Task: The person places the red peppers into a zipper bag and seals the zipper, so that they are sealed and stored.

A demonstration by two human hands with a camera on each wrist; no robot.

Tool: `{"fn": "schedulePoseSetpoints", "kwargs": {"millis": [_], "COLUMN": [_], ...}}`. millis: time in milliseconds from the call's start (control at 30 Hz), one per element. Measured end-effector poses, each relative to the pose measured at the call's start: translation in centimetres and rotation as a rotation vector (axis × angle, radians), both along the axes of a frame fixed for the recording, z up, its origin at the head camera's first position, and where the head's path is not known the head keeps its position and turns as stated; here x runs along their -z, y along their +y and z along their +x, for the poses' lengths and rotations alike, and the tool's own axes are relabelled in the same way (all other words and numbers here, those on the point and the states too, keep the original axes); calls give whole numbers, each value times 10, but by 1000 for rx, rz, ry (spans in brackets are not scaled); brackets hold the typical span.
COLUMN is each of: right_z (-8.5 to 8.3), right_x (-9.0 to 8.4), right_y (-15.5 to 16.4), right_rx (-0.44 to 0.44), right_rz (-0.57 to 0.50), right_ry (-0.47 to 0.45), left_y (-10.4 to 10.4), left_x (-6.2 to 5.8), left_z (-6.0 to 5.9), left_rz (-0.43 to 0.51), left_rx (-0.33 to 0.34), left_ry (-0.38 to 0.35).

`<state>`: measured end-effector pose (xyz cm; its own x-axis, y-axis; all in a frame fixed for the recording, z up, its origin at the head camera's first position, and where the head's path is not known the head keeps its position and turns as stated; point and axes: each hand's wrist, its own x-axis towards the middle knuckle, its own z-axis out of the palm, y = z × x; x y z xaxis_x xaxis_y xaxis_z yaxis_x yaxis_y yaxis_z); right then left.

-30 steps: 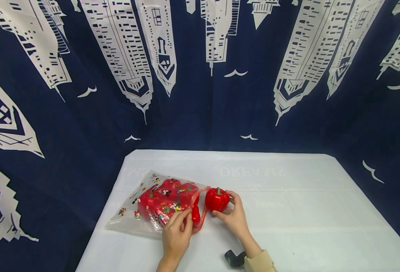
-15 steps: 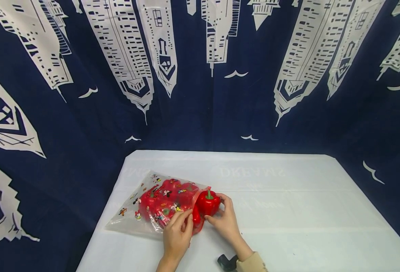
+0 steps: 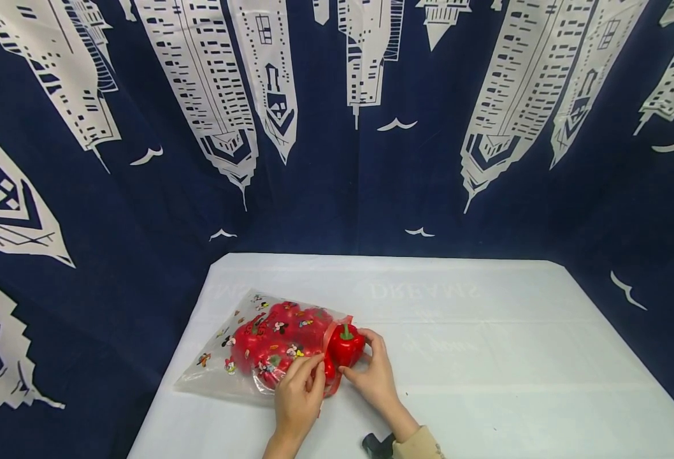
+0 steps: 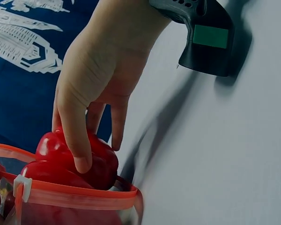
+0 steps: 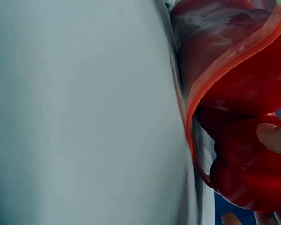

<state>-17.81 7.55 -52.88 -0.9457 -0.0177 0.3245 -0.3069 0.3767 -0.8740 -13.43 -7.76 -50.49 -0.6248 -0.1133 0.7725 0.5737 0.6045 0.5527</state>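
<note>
1. A red bell pepper (image 3: 345,345) with a green stem sits at the mouth of a clear zip bag (image 3: 239,357), half past the orange-red zipper strip (image 3: 330,331), on the white counter (image 3: 486,357).
2. The right hand (image 3: 374,376) cups that pepper from the side away from the bag, fingers curled round it, the thumb on its near side. The left wrist view shows the same hand (image 4: 91,79) with a fingertip pressed on the pepper (image 4: 79,161) just above the bag's orange rim (image 4: 79,197).
3. The left hand (image 3: 298,390) pinches the near edge of the bag's mouth between thumb and fingers, right beside the pepper.
4. In the right wrist view the orange strip (image 5: 225,70) curves open, red peppers show behind the plastic, and a fingertip (image 5: 274,137) lies against a pepper (image 5: 248,178).
5. The bag lies flat on the left part of the counter, its closed end pointing toward the left edge. It holds several more red peppers (image 3: 279,331) and is printed with small cartoon figures.
6. A white slider clip (image 4: 21,185) sits on the zipper strip.
7. A dark wrist-worn device (image 3: 378,445) shows at the right sleeve (image 3: 420,444), which is beige.
8. Behind and around the counter hangs a navy backdrop (image 3: 337,127) printed with white skyscrapers and birds.
</note>
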Motion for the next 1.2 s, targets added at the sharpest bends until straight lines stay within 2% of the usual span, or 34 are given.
{"fn": "schedulePoseSetpoints", "kwargs": {"millis": [167, 300, 467, 700, 900, 1067, 1133, 1200], "right_z": [-1, -2, -3, -8, -10, -12, -8, -8], "right_x": [1, 2, 2, 2, 4, 6, -5, -6], "right_y": [-1, -4, -5, -5, -7, -8, -11, -12], "right_rx": [11, 14, -58, -124, -121, -97, -88, -75], "right_rz": [51, 71, -21, -119, -128, -118, -115, -112], "right_ry": [41, 36, -25, -41, -69, -49, -35, -32], "left_y": [-1, -1, 0, 0, -1, -1, -1, -1], "left_x": [0, 0, 0, -1, -1, 0, 0, 0], "left_z": [1, 2, 1, 1, 2, 3, 3, 3], "left_rz": [1, 0, 3, 21, 15, 7, 9, 14], "left_rx": [5, 6, 14, 25, 25, 19, 21, 28], "left_ry": [-7, -8, 7, 15, 0, -13, -3, 13]}}
